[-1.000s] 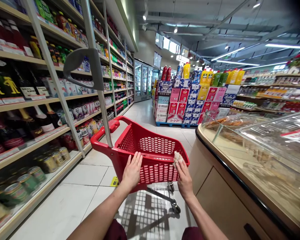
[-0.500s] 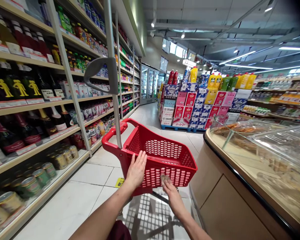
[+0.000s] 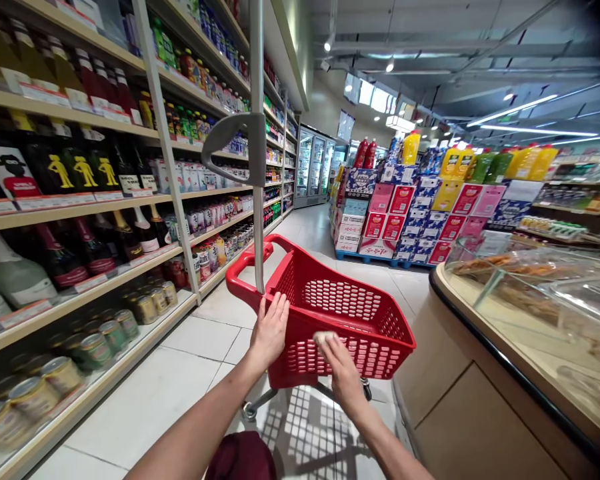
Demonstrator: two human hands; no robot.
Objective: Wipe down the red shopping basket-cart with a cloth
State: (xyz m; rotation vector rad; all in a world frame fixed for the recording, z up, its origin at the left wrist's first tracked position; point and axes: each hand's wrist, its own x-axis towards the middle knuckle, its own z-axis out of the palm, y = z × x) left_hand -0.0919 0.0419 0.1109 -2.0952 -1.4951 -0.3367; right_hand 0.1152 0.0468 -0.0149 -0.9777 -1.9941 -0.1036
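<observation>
The left hand [image 3: 271, 328] lies flat, ungripping, on the cart's [image 3: 305, 325] near edge, probably steadying it; the right hand [image 3: 343, 372] clasps, seemingly, a cloth [image 3: 323, 337] at its side.

You are facing a basket [image 3: 353, 327] of glossy red plastic, a metal pole [image 3: 259, 233] gleaming near its left edge, a grip [image 3: 257, 150] showing matt grey plastic, your rag [image 3: 321, 337] looking like soft cloth, floor tiles [image 3: 155, 373] shining, glass [image 3: 489, 288] glinting along the counter's [image 3: 443, 383] edge.
</observation>
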